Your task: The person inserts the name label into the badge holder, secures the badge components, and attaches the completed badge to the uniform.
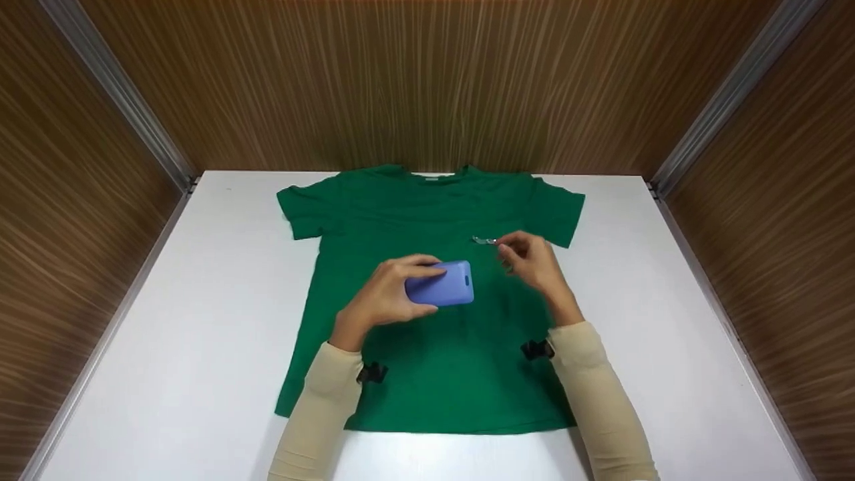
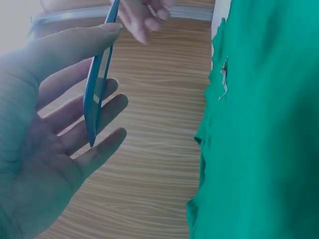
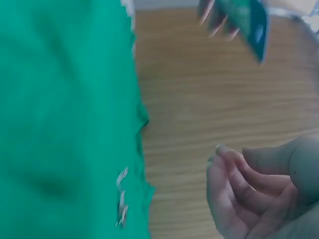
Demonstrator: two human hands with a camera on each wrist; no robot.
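My left hand (image 1: 394, 290) holds a purple-blue phone case (image 1: 444, 286) by its long edges, thumb on one side and fingers on the other. A dark oval cutout shows near the case's right end. In the left wrist view the case (image 2: 94, 94) stands nearly edge-on, thin and hollow-looking. A small shiny silvery strand (image 1: 483, 240) lies on the chest of a green T-shirt (image 1: 427, 374). Over the shirt, my right hand (image 1: 529, 260) has loosely bent fingers; its fingertips overlap the strand's right end in the head view. The right wrist view shows that hand (image 3: 254, 189) holding nothing, apart from the strand (image 3: 121, 196).
The T-shirt is spread flat on a white table (image 1: 220, 300), collar toward the back wall. Wood-grain panels (image 1: 427, 80) rise behind and on both sides, with metal strips (image 1: 127, 93) along the corners. Each sleeve carries a small black camera (image 1: 536, 349) at the wrist.
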